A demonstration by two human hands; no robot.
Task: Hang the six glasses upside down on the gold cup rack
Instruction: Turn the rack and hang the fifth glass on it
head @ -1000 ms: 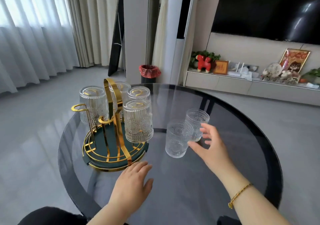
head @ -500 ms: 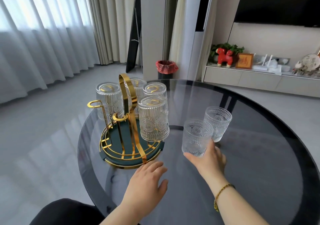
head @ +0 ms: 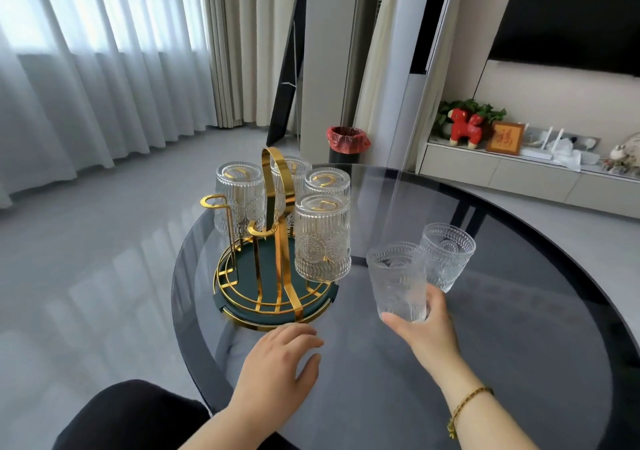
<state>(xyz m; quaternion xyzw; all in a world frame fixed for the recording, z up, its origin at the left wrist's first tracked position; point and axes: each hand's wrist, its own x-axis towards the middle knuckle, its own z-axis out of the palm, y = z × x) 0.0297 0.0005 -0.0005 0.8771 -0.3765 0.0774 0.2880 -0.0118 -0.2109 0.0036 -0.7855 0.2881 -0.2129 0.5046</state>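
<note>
Round smoked-glass table (head: 502, 363). Our right hand (head: 427, 332) clamped on clear embossed glass (head: 397, 281), right of gold cup rack (head: 277, 242). We invert it, seat on free hook (head: 212, 201). Left hand (head: 280, 363) fingers apart, steadies rack.

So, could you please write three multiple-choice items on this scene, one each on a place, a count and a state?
1. Where does the left hand lie?
A. on the dark round glass table, near the gold cup rack with the green base
B. on the rack's handle
C. around a glass

2. How many clear embossed glasses hang upside down on the rack?
A. two
B. four
C. six

3. What is the right hand doing?
A. lying flat and empty
B. gripping the nearer upright glass
C. touching the farther upright glass

Key: 1 A, palm down just before the rack's base; 2 B, four hang, two pegs bare; 3 B, fingers wrap its lower part.
</note>
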